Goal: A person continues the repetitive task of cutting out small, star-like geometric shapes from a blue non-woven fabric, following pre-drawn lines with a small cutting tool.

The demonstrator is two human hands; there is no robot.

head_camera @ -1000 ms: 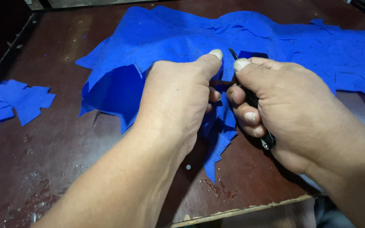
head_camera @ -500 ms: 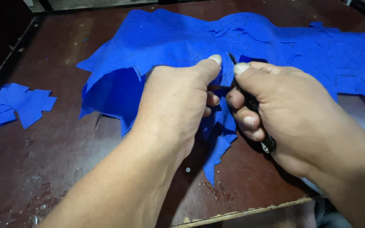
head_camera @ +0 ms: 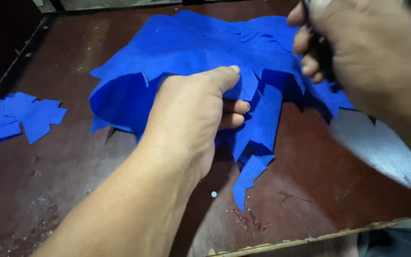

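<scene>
- Left hand (head_camera: 193, 116): near the middle of the view, forearm entering from the lower left; thumb laid on top of the blue fabric (head_camera: 191, 47) and fingers curled beneath it, so the near edge of the cloth is pinched between them.
- Blue fabric: a large, ragged-edged sheet spread over the far half of the dark brown table (head_camera: 72, 181), bunched and lifted where the left hand grips it; the fold under the hand stands clear of the tabletop.
- Hanging strip (head_camera: 250, 173): a narrow tongue of the same blue cloth drooping from the gripped edge, its jagged tip lying toward the near edge of the table.
- Right hand (head_camera: 367, 52): raised at the upper right, blurred by motion, above and apart from the cloth's right portion; fingers curled inward around something dark, whose kind cannot be told through the blur.
- Cut blue pieces (head_camera: 17, 119): a small heap of flat offcuts at the left edge of the table, well apart from the main sheet and from both hands.
- Table: worn, scuffed surface with pale scratches and a small light speck (head_camera: 214, 194) just below the left wrist; the near edge shows chipped, lighter wood.
</scene>
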